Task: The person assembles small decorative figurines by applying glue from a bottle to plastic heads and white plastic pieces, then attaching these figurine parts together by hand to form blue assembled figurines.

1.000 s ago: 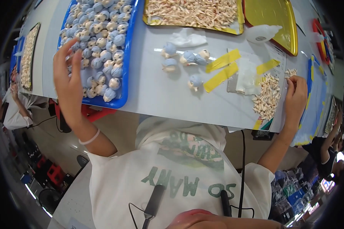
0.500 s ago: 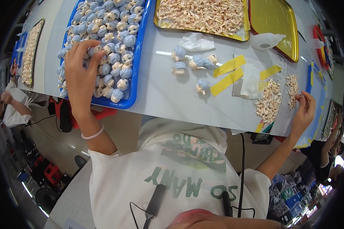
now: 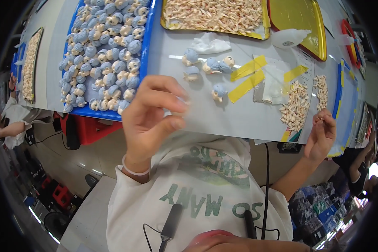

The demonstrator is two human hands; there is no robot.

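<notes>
The small pale piece (image 3: 320,119) sits at the fingertips of the right hand (image 3: 321,134), near the right end of the bench (image 3: 243,124). The doll heads (image 3: 101,54) in the blue tray (image 3: 144,63) lie beyond and to the left of the left hand (image 3: 145,119), which hides the tray's near right corner. Five loose heads (image 3: 218,92) rest on the bench past the left fingertips, well in from its near edge.

Half a second ago, the left hand was over the tray with its fingers at a head; now it is out past the tray's right wall, above the bench's near edge. The right hand has shifted inward, its thumb and forefinger drawn together. The loose heads keep their arrangement.

The left fingers are curled, a gap showing between thumb and forefinger; blur at the tips makes it impossible to tell whether they hold anything. The right thumb and forefinger pinch the small piece, just off the near end of a narrow row of pieces (image 3: 321,90), with a larger pile (image 3: 295,107) to its left.
</notes>
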